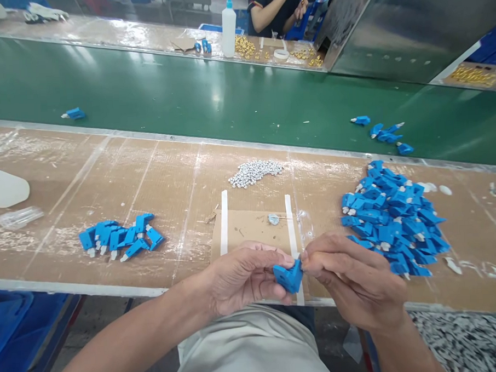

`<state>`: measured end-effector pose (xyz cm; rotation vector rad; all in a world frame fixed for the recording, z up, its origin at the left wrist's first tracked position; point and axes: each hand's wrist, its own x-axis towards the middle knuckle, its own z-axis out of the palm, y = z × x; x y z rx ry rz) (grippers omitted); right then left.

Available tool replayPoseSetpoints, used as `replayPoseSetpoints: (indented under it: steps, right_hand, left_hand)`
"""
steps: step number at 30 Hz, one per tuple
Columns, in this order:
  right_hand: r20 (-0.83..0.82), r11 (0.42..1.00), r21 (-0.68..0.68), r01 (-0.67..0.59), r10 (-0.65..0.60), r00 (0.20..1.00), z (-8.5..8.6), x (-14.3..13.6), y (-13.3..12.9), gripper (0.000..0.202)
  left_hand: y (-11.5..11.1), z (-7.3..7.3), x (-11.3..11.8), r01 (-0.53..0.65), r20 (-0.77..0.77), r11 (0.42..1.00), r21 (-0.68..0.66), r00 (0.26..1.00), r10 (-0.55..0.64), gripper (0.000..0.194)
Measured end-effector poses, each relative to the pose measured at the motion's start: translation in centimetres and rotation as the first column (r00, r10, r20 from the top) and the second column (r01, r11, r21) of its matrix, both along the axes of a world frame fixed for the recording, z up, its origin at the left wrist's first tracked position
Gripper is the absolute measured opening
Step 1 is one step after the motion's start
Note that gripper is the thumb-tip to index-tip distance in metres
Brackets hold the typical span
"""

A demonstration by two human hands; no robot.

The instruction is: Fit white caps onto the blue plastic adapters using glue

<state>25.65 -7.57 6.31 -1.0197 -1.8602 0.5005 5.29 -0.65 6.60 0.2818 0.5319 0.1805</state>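
My left hand (252, 273) is closed on a small angular blue plastic part (288, 278), gripped between thumb and fingers above the table's front edge. At the right edge of that part, the thumb and fingertips of my right hand (350, 277) are pinched together; what sits between them is hidden. Just beyond my hands, a brown cardboard sheet (250, 230) is held down by white tape strips, and a small pale blue blob with a thin stick (273, 219) lies on it. Farther back is a pile of small grey-white pieces (253, 173).
A big heap of blue parts (391, 218) lies to the right, a smaller group (121, 235) to the left. Behind runs a green conveyor belt (187, 101) carrying several blue parts. Across it are a white bottle (229, 30), gold pieces (245, 46) and a co-worker's arms (269, 14).
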Motion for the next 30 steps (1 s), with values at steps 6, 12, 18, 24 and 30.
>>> replayPoseSetpoints:
  steps: [6,12,18,24,30]
  right_hand:
    - [0.139,1.000,0.009,0.000,-0.001,0.990,0.3,0.0,-0.1,0.037]
    - [0.186,0.997,0.075,0.026,-0.040,0.982,0.7,-0.1,-0.2,0.042]
    - [0.051,0.998,0.063,0.019,-0.022,0.998,0.6,0.1,-0.2,0.035]
    - [-0.428,0.984,-0.162,0.069,-0.133,0.894,1.1,-0.9,-0.8,0.022]
    - [-0.637,0.950,-0.312,-0.032,-0.183,0.749,1.8,-1.7,-1.0,0.011]
  left_hand:
    - [0.5,-0.1,0.0,-0.012,-0.085,0.995,0.101,0.996,0.021,0.014]
    - [0.3,0.6,0.1,-0.031,-0.107,0.983,0.180,0.993,0.051,0.017]
    - [-0.3,1.2,0.2,-0.060,-0.055,0.993,0.102,0.996,0.066,0.014]
    - [-0.2,1.5,-0.1,-0.122,0.026,0.985,0.122,0.992,0.120,0.018]
    - [-0.2,1.2,-0.4,-0.137,0.068,0.978,0.160,0.990,0.127,0.016]
